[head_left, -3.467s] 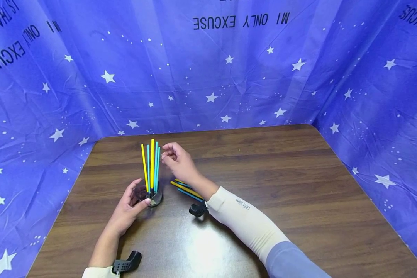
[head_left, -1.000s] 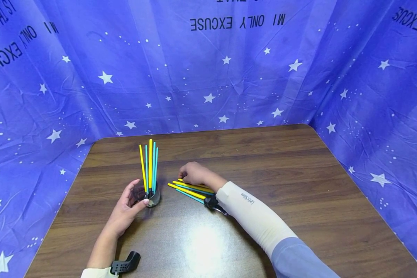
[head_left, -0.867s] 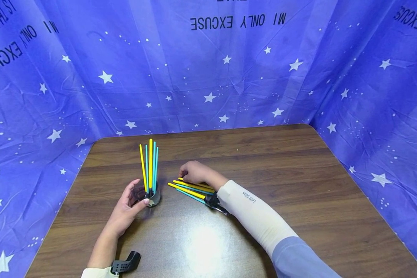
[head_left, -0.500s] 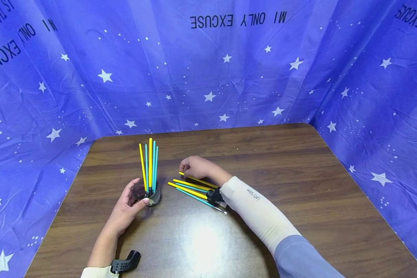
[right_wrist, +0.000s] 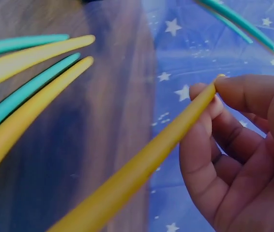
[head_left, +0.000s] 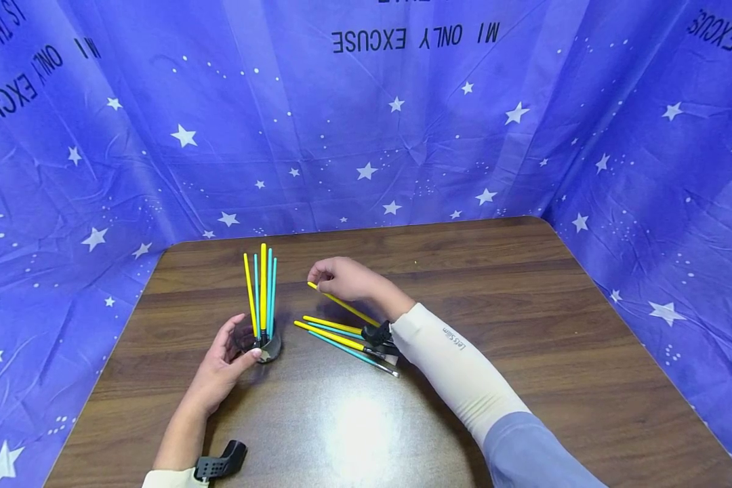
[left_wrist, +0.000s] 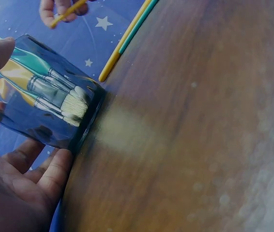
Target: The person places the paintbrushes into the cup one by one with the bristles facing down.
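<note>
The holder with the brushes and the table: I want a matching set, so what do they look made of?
The holder looks like clear glass or plastic, glossy: the bristles show through its wall. The table looks like dark wood or a wood-grain laminate, smooth and semi-glossy: streaked grain with a bright glare patch. I cannot tell which.

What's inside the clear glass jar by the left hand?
The clear glass jar holds five paintbrushes, yellow and teal handles up, bristles down against the bottom. The left hand cups its near side, hiding that wall.
</note>
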Motion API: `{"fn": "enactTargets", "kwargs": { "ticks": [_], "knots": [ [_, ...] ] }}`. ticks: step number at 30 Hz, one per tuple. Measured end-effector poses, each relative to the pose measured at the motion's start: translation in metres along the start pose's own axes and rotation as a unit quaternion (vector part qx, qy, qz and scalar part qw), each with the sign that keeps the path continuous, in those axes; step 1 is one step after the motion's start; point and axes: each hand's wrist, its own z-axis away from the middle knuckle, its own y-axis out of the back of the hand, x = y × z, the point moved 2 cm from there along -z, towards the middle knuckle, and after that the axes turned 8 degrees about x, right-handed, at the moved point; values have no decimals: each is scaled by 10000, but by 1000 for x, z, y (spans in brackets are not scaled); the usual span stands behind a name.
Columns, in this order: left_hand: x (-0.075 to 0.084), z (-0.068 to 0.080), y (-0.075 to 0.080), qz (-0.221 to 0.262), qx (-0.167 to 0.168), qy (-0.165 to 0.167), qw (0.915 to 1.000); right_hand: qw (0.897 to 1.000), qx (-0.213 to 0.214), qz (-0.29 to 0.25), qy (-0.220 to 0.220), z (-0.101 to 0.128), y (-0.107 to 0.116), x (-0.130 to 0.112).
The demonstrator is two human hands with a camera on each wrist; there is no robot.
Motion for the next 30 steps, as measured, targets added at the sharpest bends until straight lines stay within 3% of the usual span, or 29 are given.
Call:
{"fn": "enactTargets", "kwargs": {
  "ticks": [10,19,30],
  "knots": [
    [-4,-1,1,-85,3,106,9999,9906,843,-1077,-9,0,17,-28],
    [-2,-2,2,-114,7,171,9998,9625,1315,-2372,-31,-1,20,-34],
    [-2,-1,1,-65,34,120,9999,9273,2180,-3040,100,0,25,-46]
  ]
}}
